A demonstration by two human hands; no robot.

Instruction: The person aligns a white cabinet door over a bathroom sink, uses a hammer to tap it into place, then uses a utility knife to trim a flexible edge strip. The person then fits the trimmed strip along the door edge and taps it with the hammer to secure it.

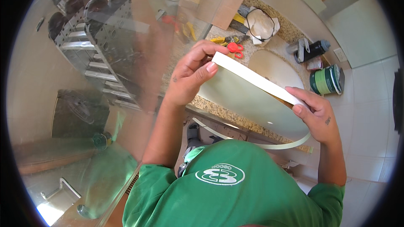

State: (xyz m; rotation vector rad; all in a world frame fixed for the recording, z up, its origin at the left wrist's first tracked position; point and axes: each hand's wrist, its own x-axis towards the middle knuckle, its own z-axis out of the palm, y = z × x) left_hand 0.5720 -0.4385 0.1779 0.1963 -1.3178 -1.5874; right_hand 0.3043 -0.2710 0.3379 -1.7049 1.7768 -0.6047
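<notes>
A pale green board point(248, 96) is held up in front of me, over the counter. Along its upper edge runs a white edge-banding strip point(256, 77). My left hand point(191, 73) pinches the strip and board at the left corner, thumb on the near side and fingers behind. At the other end, my right hand point(317, 113) grips the strip between thumb and fingers. Just left of that hand, the strip stands slightly off the board, and a brown edge shows in the gap. Beyond my right hand the loose strip curls down and back left below the board.
Behind the board, a granite counter point(290, 31) holds a sink point(273, 65), red-handled scissors point(237, 51), yellow-handled pliers point(223, 40), a black bottle point(315, 49) and a green-and-white roll point(326, 80). At left, a glass panel point(122, 176) stands beside a folded ladder point(99, 54).
</notes>
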